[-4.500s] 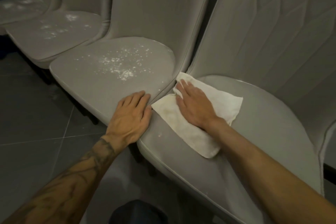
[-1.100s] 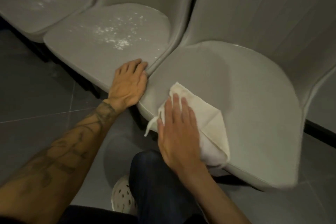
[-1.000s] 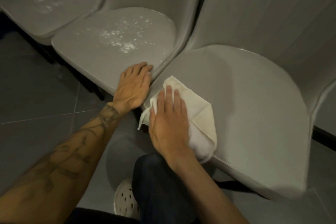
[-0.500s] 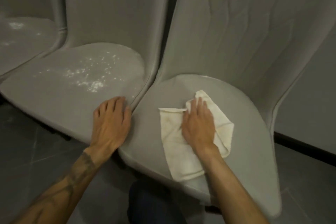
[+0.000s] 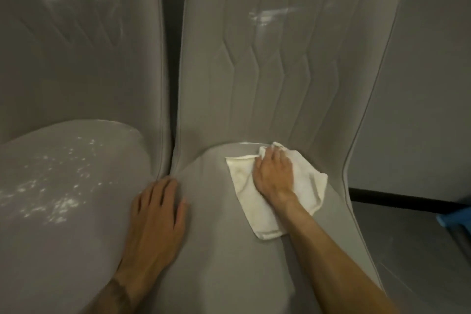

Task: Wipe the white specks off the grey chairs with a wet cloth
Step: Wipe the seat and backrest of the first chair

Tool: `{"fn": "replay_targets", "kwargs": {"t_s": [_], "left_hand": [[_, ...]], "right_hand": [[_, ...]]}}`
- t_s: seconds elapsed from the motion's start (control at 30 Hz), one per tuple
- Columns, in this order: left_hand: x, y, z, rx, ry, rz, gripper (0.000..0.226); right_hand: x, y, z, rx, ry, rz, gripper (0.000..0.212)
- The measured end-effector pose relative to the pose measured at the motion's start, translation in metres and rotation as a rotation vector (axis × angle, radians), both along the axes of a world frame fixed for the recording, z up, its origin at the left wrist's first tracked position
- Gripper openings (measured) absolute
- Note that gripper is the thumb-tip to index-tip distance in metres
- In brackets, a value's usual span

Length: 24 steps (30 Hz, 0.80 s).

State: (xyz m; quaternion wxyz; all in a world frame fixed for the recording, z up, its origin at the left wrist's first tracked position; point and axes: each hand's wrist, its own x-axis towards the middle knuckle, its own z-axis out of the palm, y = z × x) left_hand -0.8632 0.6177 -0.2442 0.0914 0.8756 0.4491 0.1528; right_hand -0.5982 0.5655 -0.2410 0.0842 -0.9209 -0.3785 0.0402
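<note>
Two grey chairs stand side by side. On the right chair's seat [image 5: 221, 237] lies a white cloth [image 5: 309, 183], pushed up to where the seat meets the backrest [image 5: 280, 71]. My right hand [image 5: 274, 177] presses flat on the cloth, fingers pointing to the backrest. My left hand [image 5: 156, 214] rests flat at the seam between the two seats. White specks [image 5: 53, 196] are scattered over the left chair's seat [image 5: 51, 250]. The right seat shows no specks around the cloth.
A pale smear [image 5: 267, 16] shines high on the right backrest. A grey wall [image 5: 428, 84] with a dark skirting strip [image 5: 407, 197] runs to the right. Grey floor [image 5: 413, 250] and something blue [image 5: 456, 216] show at the right edge.
My right hand has slid the cloth from the seat's front left edge up to the back of the seat. The view has tilted upward and closer. My left hand stays at the seam.
</note>
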Motion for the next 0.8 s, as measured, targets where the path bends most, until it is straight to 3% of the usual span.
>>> {"fn": "replay_targets", "kwargs": {"t_s": [0.1, 0.27, 0.43, 0.6, 0.7, 0.8], "left_hand": [[-0.001, 0.000, -0.004, 0.029, -0.026, 0.019, 0.060], [0.001, 0.000, -0.005, 0.035, -0.034, 0.045, 0.062], [0.002, 0.000, -0.005, 0.031, -0.039, 0.049, 0.059], [0.001, 0.001, -0.006, 0.036, -0.027, 0.046, 0.059], [0.000, 0.001, -0.005, 0.031, -0.036, 0.056, 0.059], [0.002, 0.000, -0.006, 0.041, -0.050, 0.052, 0.058]], "right_hand": [[0.017, -0.004, 0.000, 0.002, -0.004, 0.122, 0.057], [0.014, 0.002, -0.004, 0.028, -0.072, -0.076, 0.051], [-0.036, 0.048, -0.009, 0.130, 0.031, 0.233, 0.059], [0.005, 0.011, -0.009, 0.162, -0.009, 0.023, 0.056], [-0.020, 0.040, -0.010, 0.091, -0.030, -0.038, 0.056], [-0.047, 0.062, -0.013, 0.094, -0.008, 0.218, 0.055]]}}
